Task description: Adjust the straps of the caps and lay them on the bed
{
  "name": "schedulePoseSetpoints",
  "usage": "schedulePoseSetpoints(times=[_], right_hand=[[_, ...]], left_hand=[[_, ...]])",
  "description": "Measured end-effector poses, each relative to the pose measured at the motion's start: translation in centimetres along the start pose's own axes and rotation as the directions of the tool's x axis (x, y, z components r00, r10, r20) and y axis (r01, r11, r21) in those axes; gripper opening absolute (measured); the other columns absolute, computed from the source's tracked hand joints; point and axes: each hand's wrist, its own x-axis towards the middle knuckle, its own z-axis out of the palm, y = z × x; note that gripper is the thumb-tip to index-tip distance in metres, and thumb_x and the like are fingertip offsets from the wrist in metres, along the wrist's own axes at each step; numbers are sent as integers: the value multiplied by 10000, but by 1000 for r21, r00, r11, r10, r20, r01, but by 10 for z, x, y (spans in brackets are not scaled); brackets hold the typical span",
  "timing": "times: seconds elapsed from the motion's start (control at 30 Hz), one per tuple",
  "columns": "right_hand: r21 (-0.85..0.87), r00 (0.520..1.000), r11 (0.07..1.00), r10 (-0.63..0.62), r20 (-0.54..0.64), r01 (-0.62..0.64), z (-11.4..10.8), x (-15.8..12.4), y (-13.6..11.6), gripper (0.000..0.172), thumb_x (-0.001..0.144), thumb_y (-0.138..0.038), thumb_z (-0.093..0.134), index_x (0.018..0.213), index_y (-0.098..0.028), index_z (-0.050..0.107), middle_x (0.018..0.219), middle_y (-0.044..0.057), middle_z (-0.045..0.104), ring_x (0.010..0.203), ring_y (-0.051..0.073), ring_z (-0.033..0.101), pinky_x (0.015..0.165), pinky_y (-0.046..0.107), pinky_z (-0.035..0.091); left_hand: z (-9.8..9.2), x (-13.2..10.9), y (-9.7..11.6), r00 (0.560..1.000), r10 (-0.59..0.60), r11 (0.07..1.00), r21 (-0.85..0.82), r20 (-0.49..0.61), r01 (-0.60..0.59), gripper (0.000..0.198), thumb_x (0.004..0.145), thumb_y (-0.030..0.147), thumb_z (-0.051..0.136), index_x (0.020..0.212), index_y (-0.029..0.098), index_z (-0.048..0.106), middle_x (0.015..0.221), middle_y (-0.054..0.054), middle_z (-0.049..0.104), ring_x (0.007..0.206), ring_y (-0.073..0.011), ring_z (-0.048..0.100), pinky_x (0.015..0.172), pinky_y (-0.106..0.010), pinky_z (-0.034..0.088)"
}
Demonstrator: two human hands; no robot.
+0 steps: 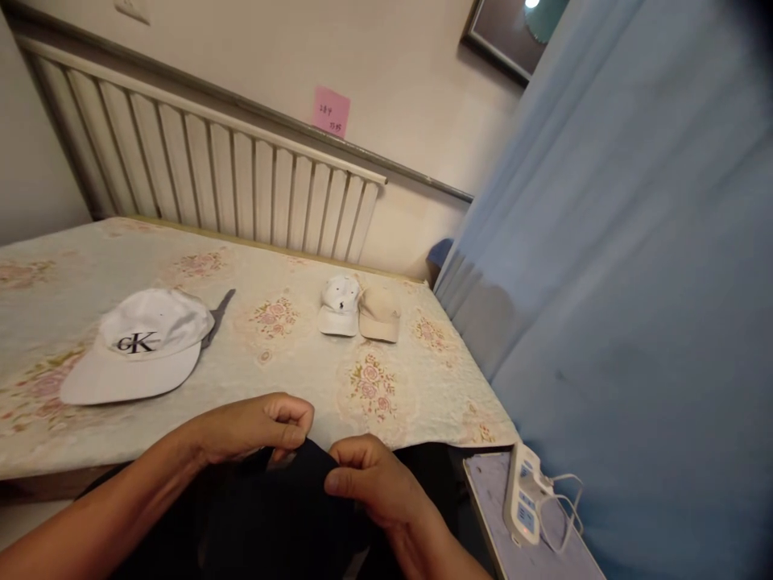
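Dark fabric item (283,511), before the floral bedcover (302,366), outline lost against black clothing (433,469); left hand (261,425) and right hand (378,477) pinch its upper edge, which slants down rightward; long axis unclear.

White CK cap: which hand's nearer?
Left. The left hand is right of the white CK cap, on its near side, pinching dark cloth; the right hand pinches the same cloth, farther right from the cap.

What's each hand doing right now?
Left hand: closed, pinching the edge of a dark fabric item.
Right hand: closed, pinching the same edge.
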Motion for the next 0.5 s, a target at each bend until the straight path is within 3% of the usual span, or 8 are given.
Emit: schedulePoseSetpoints(times=[0.3, 0.4, 0.5], right_hand=[[91, 997, 994, -53, -51, 57, 7, -2, -3, 327, 599, -396, 787, 620, -146, 577, 479, -78, 472, 401, 34, 343, 425, 199, 218], [128, 995, 989, -61, -74, 70, 9, -2, -7, 346, 585, -395, 795, 598, -148, 552, 479, -75, 464, 398, 33, 336, 417, 199, 204], [166, 989, 980, -96, -113, 114, 10, -1, -12, 352, 587, -389, 795, 592, -150, 537, 492, -70, 471, 410, 34, 345, 426, 196, 208]], left_hand=[[-1, 1, 0, 997, 48, 995, -89, -57, -53, 234, 761, 373, 652, 724, 152, 583, 638, 9, 554, 587, -100, 475, 536, -192, 330], [-6, 1, -4, 984, 54, 983, -162, -168, -82, 203, 773, 360, 651, 824, 165, 631, 765, -13, 603, 683, -116, 531, 610, -200, 395], [-16, 2, -22, 929, 48, 935, -310, -367, -171, 196, 788, 352, 645, 857, 169, 642, 833, -30, 630, 804, -135, 578, 760, -221, 441]])
